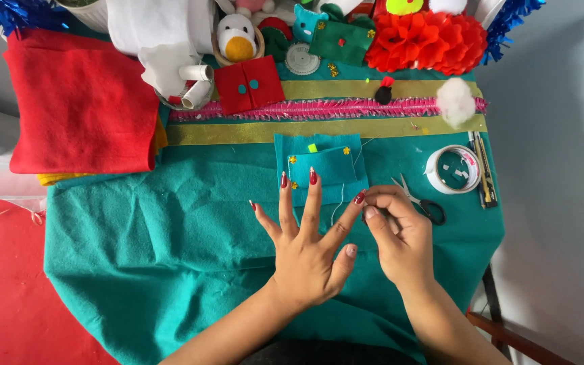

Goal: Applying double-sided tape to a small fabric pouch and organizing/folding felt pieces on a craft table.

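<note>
My left hand [307,247] lies flat with fingers spread on the teal felt cloth [170,243], its fingertips resting on the lower edge of a small blue felt piece [324,165] with yellow star sequins. My right hand [399,233] is beside it, fingers pinched together on a thin white thread [338,211] that runs up to the blue piece. A needle cannot be made out in the pinch.
Black-handled scissors [422,201] and a tape roll [451,169] lie right of the hands, with a cutter [484,170] beyond. Folded red felt [79,105] sits at the back left. Gold and pink ribbons [319,109], a white pompom [455,101], felt toys and red paper flowers [427,42] line the far edge.
</note>
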